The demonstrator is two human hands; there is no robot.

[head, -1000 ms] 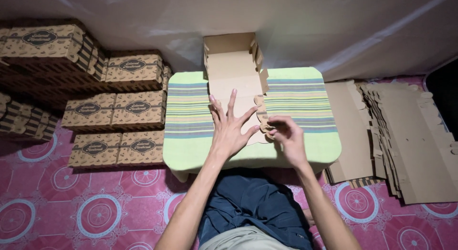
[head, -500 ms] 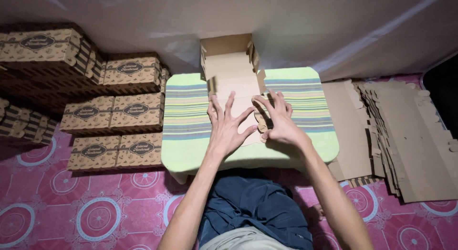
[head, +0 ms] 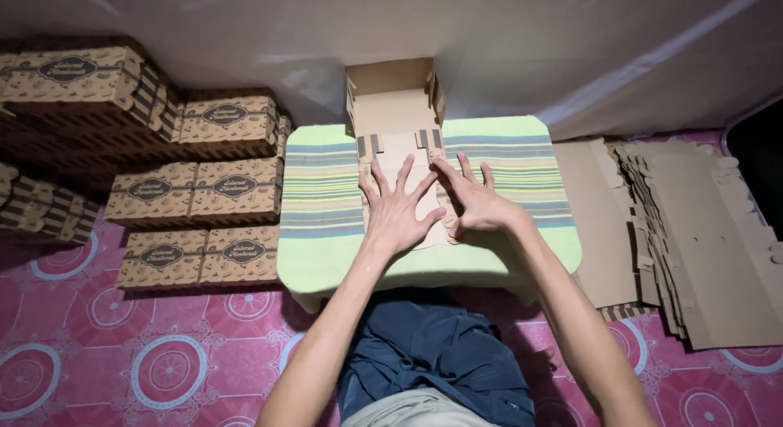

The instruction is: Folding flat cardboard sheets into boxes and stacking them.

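A brown cardboard box blank (head: 397, 109) lies half folded on a small table draped in a striped green cloth (head: 318, 199). Its far part stands up as a tray with low walls; the near panels lie flat under my hands. My left hand (head: 397, 207) rests flat on the near panel with fingers spread. My right hand (head: 473, 200) presses flat on the right side flap, fingers spread and pointing to the far left. Both palms touch the cardboard and neither grips it.
Finished printed brown boxes (head: 196, 190) are stacked in rows on the left. A pile of flat cardboard blanks (head: 693, 231) lies on the pink patterned floor mat (head: 122, 353) at the right. A white sheet (head: 530, 44) hangs behind the table.
My right hand went from pinching the right flap's edge to pressing flat over it. The side flaps near the tray have been folded inward, showing striped print. My left hand stayed in place.
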